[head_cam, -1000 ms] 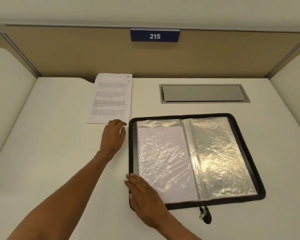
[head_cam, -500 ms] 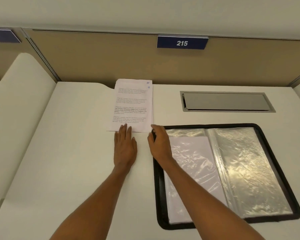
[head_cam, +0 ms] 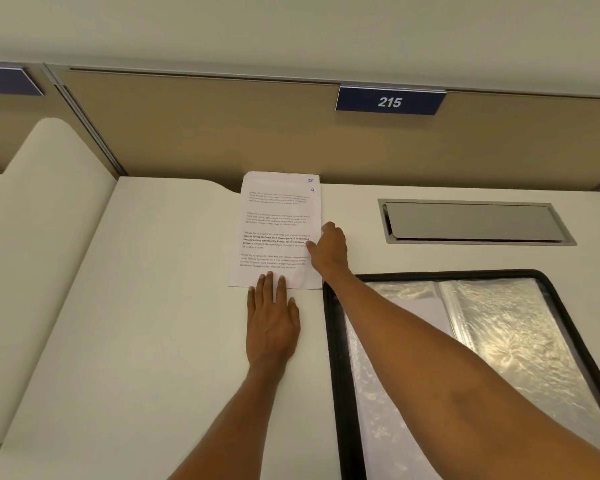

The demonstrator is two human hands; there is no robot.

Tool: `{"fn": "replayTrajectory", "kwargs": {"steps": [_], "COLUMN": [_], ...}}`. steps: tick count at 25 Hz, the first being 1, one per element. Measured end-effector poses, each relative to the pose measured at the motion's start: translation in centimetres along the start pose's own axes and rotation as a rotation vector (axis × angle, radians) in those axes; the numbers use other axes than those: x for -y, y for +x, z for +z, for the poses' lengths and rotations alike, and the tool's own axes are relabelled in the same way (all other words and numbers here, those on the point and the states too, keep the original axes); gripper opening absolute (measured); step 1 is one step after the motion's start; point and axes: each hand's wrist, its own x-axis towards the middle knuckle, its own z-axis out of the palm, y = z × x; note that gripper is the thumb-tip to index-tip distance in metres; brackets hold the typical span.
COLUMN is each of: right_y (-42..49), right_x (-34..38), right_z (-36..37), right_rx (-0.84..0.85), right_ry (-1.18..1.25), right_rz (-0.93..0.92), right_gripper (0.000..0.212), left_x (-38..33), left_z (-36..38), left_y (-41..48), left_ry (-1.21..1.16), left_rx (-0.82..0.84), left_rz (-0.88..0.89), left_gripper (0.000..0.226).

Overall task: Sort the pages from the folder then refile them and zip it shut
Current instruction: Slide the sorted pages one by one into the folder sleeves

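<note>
A small stack of printed pages (head_cam: 274,220) lies on the white desk near the back partition, with handwritten numbers at its top right corner. My left hand (head_cam: 272,317) lies flat, its straight fingertips pressing the stack's near edge. My right hand (head_cam: 328,247) reaches over to the stack's right edge, thumb on top of the paper and fingers curled at the edge, pinching it. The black zip folder (head_cam: 336,341) lies open to the right, showing clear plastic sleeves; one sleeve holds a white sheet (head_cam: 420,306).
A grey metal cable hatch (head_cam: 475,223) is set into the desk behind the folder. A tan partition with a blue "215" sign (head_cam: 390,101) runs along the back. A white rounded side divider (head_cam: 45,254) stands at the left.
My right hand left the folder's near left edge and moved up to the pages' right edge. My left hand slid onto the stack's near edge. The camera tilted up and left.
</note>
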Motion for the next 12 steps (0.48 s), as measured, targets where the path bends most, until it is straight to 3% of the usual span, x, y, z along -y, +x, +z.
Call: {"fn": "replayTrajectory", "kwargs": {"steps": [7,12], "right_y": [0.3,-0.7], "right_x": [0.1,-0.4], "right_z": [0.4,0.9], "right_rx": [-0.140,-0.231], "right_ry": [0.039,-0.170], "right_rz": [0.061,-0.053], "right_gripper": [0.008,0.015], "left_x": [-0.1,-0.1], "left_z": [-0.1,0.0], "left_y": [-0.1,0.0], "left_ry": [-0.004,0.002], "left_rx": [-0.010,-0.029], "left_rz": [-0.005,0.006], "left_gripper": [0.062,0.060]}}
